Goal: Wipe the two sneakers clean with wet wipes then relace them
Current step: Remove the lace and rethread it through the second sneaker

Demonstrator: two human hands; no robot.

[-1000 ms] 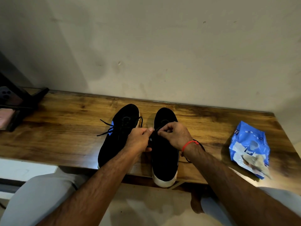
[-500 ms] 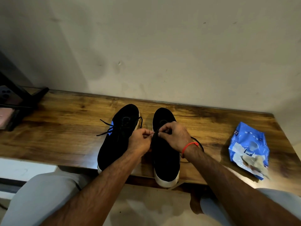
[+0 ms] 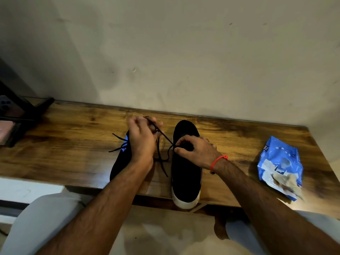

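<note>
Two black sneakers stand side by side on the wooden table, toes to the wall. The right sneaker has a white heel hanging over the table's front edge. My left hand is raised over the left sneaker and grips a black lace that runs taut from the right sneaker's eyelets. My right hand rests on the right sneaker's tongue area and pinches the lace where it leaves the shoe. A loose lace end hangs between the shoes.
A blue wet-wipe pack with a used wipe on it lies at the right end of the table. A dark stand with a phone sits at the far left. The wall runs close behind the shoes. My knees are below the table edge.
My left hand has pulled away up and to the left, drawing the lace out of the right sneaker. My right hand stayed on the shoe.
</note>
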